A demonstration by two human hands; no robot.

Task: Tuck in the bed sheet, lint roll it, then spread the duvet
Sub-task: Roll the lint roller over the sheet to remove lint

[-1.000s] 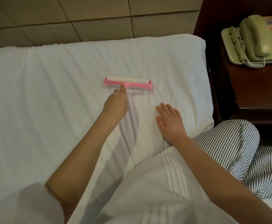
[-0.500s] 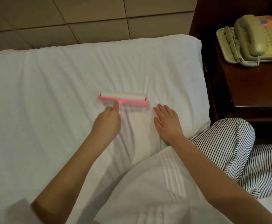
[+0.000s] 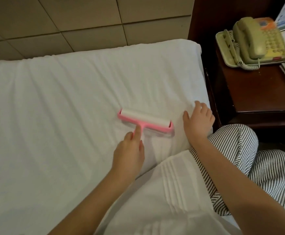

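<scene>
Lint rolling the bed sheet (image 3: 62, 102)

Left hand (image 3: 130, 153) grips the lint roller (image 3: 146, 122) handle — its drum lies crosswise, ahead; right hand (image 3: 197, 122) rests flat beside, fingers spread.

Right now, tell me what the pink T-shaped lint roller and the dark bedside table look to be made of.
Pink T-shaped lint roller: frame looks like smooth moulded plastic, uniform in colour; its white drum is probably sticky paper. Dark bedside table: seemingly varnished reddish-brown wood, its top faintly glossy, though it could be veneer.

Left hand (image 3: 130, 153) grips lint roller (image 3: 146, 122) on seemingly wrinkled sheet (image 3: 53, 107).
</scene>
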